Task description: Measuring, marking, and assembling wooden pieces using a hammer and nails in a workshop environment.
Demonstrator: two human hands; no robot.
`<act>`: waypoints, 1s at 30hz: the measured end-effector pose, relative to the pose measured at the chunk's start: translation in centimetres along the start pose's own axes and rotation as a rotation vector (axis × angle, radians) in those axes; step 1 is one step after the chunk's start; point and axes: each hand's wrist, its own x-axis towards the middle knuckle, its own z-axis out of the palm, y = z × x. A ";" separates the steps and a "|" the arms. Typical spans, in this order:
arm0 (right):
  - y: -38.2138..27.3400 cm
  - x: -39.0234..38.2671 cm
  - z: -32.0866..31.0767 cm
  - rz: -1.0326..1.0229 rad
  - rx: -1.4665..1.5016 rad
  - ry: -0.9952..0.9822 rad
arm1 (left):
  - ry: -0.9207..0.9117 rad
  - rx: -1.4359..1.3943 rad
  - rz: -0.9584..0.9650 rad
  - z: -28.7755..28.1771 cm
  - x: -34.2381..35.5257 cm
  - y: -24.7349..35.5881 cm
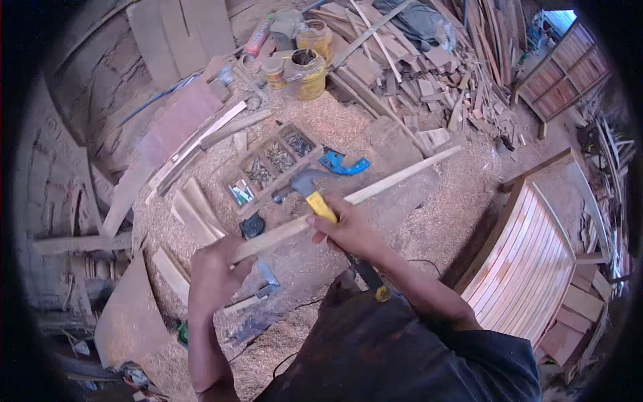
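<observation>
My left hand [218, 271] is closed around the near left end of a long pale wood strip [402, 176], which slants up to the right. My right hand [347, 229] grips a claw hammer [321, 206] by its yellow and black handle. The hammer's dark head points away from me, over the strip, and its butt end hangs near my dark clothing. Beyond the strip lies a wooden box [287, 175] divided into compartments of screws and small hardware. Next to it are a blue curved tool [345, 163] and a round black tape measure [252, 226].
A try square [269, 278] lies near my left forearm. Yellow buckets [308, 84] stand at the back, beside a heap of wood offcuts [429, 90]. To the right is a slatted wooden panel [522, 268]. Wood shavings [341, 114] cover much of the ground.
</observation>
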 end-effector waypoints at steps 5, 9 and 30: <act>1.5 2.0 -0.6 0.121 0.100 -0.114 | -0.458 -0.144 0.129 -3.8 7.2 -3.8; 1.3 2.7 -1.8 0.180 0.103 -0.185 | -0.391 -0.154 0.043 -1.8 19.7 -8.3; 1.6 3.2 -2.6 0.308 0.211 -0.204 | -0.028 -0.071 0.200 25.7 43.5 -12.1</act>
